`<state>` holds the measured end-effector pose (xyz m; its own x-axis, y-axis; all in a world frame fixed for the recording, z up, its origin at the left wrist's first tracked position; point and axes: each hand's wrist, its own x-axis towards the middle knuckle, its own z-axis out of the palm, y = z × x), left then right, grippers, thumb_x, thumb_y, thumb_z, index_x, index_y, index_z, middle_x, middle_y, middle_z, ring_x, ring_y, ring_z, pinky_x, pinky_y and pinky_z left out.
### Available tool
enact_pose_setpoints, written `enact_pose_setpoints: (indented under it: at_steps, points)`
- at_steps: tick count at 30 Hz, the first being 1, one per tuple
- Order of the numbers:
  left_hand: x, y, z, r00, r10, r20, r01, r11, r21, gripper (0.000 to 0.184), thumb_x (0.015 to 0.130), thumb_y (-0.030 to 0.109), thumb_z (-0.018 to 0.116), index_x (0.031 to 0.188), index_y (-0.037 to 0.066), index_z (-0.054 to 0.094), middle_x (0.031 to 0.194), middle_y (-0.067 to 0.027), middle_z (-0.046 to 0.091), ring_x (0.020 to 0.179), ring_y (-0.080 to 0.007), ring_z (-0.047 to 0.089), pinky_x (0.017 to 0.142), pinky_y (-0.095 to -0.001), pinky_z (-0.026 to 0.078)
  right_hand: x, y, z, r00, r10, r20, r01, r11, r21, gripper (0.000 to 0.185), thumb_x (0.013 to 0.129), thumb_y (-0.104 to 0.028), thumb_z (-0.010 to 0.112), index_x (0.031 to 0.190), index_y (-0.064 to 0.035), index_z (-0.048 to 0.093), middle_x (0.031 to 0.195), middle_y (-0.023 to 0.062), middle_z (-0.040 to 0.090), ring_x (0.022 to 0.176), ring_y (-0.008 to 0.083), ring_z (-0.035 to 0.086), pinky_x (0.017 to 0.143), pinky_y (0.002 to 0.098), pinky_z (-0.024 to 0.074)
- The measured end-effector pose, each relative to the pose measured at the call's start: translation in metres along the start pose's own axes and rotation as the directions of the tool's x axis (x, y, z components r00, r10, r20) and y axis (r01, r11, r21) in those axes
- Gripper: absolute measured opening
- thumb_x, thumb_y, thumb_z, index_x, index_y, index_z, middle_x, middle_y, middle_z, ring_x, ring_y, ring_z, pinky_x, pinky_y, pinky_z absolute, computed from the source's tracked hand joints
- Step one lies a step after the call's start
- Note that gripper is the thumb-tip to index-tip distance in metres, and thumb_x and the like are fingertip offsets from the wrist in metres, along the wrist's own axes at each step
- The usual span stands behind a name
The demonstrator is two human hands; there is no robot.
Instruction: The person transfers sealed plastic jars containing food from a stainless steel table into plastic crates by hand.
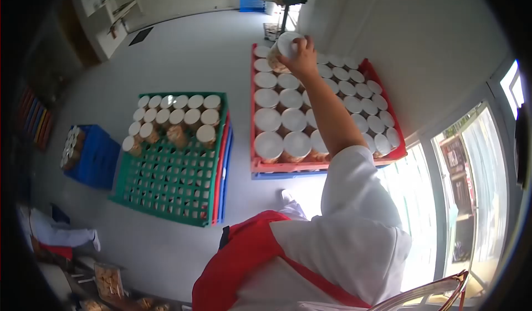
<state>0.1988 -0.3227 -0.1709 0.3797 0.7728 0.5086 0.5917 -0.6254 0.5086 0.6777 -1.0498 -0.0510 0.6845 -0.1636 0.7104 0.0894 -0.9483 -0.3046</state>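
Observation:
My right hand [299, 59] is closed round the upper part of a clear jar [279, 62] with a white lid, its contents light brown. The jar is tilted above the far left part of a red crate [256, 164], which holds rows of upright white-lidded jars [269, 120]. My left hand is not in view. To the left, a green crate [166, 183] has similar jars [177, 116] along its far side. Among them, one jar [177, 137] shows brown contents and no visible white lid.
The green crate rests on red and blue crates [224, 172]. A blue crate [97, 161] with jars stands farther left. Another person's leg [66, 236] shows at lower left. A green stand [285, 3] is at the back, near a wall. Glass doors [465, 183] line the right.

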Motion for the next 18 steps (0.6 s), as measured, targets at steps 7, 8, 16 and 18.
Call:
enact_pose_setpoints:
  at_steps: [7, 8, 16, 18]
  points:
    - [-0.044, 0.274, 0.179, 0.919, 0.213, 0.331, -0.178, 0.975, -0.134, 0.047, 0.085, 0.017, 0.050, 0.126, -0.001, 0.040, 0.121, -0.0210, 0.047, 0.111, -0.0305, 0.046, 0.095, -0.0379, 0.037, 0.045, 0.314, -0.068, 0.967, 0.233, -0.104, -0.254, 0.916, -0.309, 0.074, 0.059, -0.041, 0.076, 0.118, -0.0077, 0.045, 0.133, 0.0226, 0.027, 0.112, 0.0459, 0.039, 0.095, 0.0494, 0.0386]
    - [-0.057, 0.309, 0.195, 0.896, 0.235, 0.377, -0.195, 0.971, -0.141, 0.045, 0.085, 0.017, 0.049, 0.126, -0.001, 0.040, 0.120, -0.0211, 0.047, 0.110, -0.0304, 0.046, 0.094, -0.0377, 0.037, 0.043, 0.352, -0.067, 0.966, 0.220, -0.139, -0.254, 0.915, -0.315, 0.075, 0.060, -0.042, 0.076, 0.118, -0.0083, 0.044, 0.133, 0.0223, 0.027, 0.114, 0.0459, 0.038, 0.094, 0.0503, 0.0387]
    - [-0.130, 0.503, 0.259, 0.586, 0.506, 0.633, -0.487, 0.844, -0.224, 0.036, 0.086, 0.011, 0.043, 0.118, -0.004, 0.047, 0.117, -0.0215, 0.050, 0.108, -0.0289, 0.048, 0.093, -0.0353, 0.037, 0.042, 0.526, -0.014, 0.720, 0.593, -0.360, -0.663, 0.742, -0.104, 0.078, 0.059, -0.045, 0.076, 0.114, -0.0016, 0.042, 0.126, 0.0254, 0.032, 0.108, 0.0453, 0.044, 0.090, 0.0512, 0.0410]
    - [-0.134, 0.505, 0.265, 0.508, 0.633, 0.583, -0.593, 0.749, -0.297, 0.035, 0.086, 0.010, 0.042, 0.117, -0.004, 0.049, 0.115, -0.0211, 0.051, 0.107, -0.0298, 0.049, 0.093, -0.0353, 0.037, 0.041, 0.544, 0.000, 0.729, 0.558, -0.397, -0.638, 0.764, -0.097, 0.077, 0.060, -0.046, 0.076, 0.113, -0.0008, 0.044, 0.122, 0.0259, 0.036, 0.106, 0.0446, 0.046, 0.089, 0.0516, 0.0412]
